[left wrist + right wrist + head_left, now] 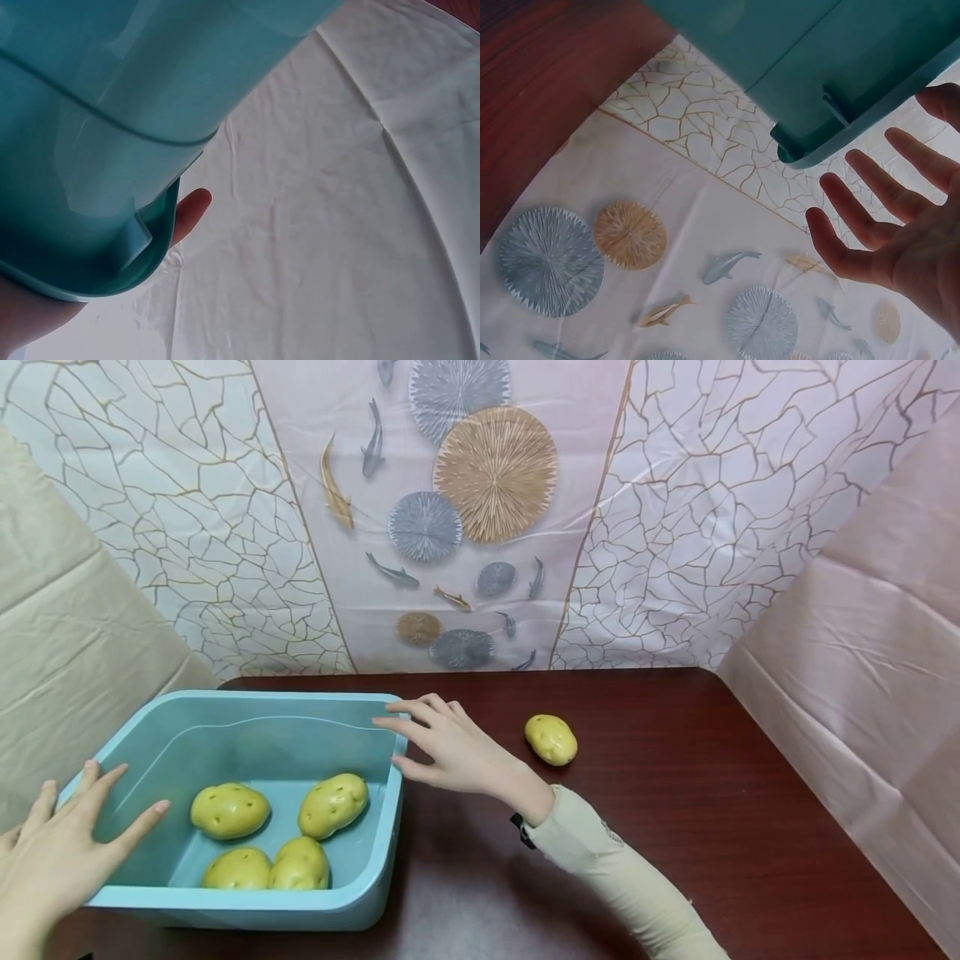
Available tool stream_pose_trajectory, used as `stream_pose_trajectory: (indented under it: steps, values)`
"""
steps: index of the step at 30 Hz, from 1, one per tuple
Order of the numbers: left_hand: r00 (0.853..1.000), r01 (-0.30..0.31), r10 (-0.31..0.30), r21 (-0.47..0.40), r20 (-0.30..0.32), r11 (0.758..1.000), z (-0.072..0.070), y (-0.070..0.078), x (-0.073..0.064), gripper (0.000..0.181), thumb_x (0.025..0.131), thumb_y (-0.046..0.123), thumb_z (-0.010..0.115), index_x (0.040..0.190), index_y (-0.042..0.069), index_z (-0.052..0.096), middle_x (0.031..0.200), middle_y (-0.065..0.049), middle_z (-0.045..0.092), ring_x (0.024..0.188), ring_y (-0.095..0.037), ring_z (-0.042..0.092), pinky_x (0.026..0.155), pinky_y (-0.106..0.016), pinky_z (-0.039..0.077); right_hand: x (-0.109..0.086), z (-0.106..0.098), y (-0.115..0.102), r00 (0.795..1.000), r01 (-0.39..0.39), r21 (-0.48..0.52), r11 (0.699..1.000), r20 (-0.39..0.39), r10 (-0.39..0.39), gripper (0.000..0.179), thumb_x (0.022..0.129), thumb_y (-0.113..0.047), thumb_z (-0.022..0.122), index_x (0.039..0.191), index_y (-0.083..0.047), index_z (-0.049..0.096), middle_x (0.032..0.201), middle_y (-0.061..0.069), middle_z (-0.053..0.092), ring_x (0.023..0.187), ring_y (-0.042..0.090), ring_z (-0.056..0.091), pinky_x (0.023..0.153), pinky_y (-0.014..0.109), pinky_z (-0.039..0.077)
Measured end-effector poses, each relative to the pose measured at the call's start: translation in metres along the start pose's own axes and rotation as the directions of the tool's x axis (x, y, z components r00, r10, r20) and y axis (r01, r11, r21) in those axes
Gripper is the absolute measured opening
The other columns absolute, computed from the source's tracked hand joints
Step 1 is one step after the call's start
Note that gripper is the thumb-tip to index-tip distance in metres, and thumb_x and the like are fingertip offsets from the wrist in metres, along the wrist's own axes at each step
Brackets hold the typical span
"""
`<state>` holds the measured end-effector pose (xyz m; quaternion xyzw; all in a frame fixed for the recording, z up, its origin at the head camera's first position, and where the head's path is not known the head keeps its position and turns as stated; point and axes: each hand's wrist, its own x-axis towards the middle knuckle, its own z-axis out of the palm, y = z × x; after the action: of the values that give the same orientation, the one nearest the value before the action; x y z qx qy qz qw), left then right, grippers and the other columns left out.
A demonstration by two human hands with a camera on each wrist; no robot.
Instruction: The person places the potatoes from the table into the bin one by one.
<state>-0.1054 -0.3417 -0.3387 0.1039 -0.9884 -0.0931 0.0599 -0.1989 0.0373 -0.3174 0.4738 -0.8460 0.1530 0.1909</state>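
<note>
Fingers (889, 187) spread wide, holding nothing: left hand (63, 852) at left rim of tub (225, 898), right hand (457, 747) at right rim, contact unclear; placing perhaps suits steadying tub. Tub keeps four potatoes (230, 811) together; fifth potato (551, 740) lies loose, far right on tabletop (675, 827).

The tub (225, 898) is moulded in smooth plastic with a soft sheen. The potatoes (230, 811) are covered in glossy, lightly pitted skin. The tabletop (675, 810) is finished in polished, wood-like brown. Smooth, faintly shiny printed sheeting is used for the backdrop (360, 602); the side drape (862, 668) is creased, and the sleeve (637, 877) is made of matt cloth.
</note>
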Motion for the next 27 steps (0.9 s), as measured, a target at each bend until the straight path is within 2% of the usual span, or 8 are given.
stream_pose_trajectory:
  steps: [13, 27]
  values:
    - [1.0, -0.016, 0.016, 0.005, -0.009, 1.0, -0.003, 0.0, -0.002, 0.084, 0.086, 0.06, 0.036, 0.14, -0.001, 0.015, 0.142, -0.031, -0.005, 0.127, -0.055, -0.013, 0.088, -0.075, 0.004, -0.018, -0.001, 0.006, 1.0, -0.011, -0.047, 0.999, 0.012, 0.012, 0.043, 0.085, -0.03, 0.055, 0.126, -0.02, 0.049, 0.125, 0.0, 0.051, 0.11, 0.015, 0.043, 0.075, 0.03, 0.037]
    - [1.0, -0.023, 0.023, 0.005, -0.013, 1.0, -0.004, 0.002, -0.005, 0.081, 0.087, 0.059, 0.036, 0.14, 0.002, 0.017, 0.143, -0.029, -0.004, 0.127, -0.055, -0.01, 0.088, -0.074, 0.006, -0.033, -0.003, 0.015, 0.999, -0.029, -0.079, 0.996, 0.012, 0.03, 0.045, 0.084, -0.03, 0.056, 0.127, -0.02, 0.049, 0.127, 0.0, 0.05, 0.111, 0.016, 0.043, 0.075, 0.032, 0.039]
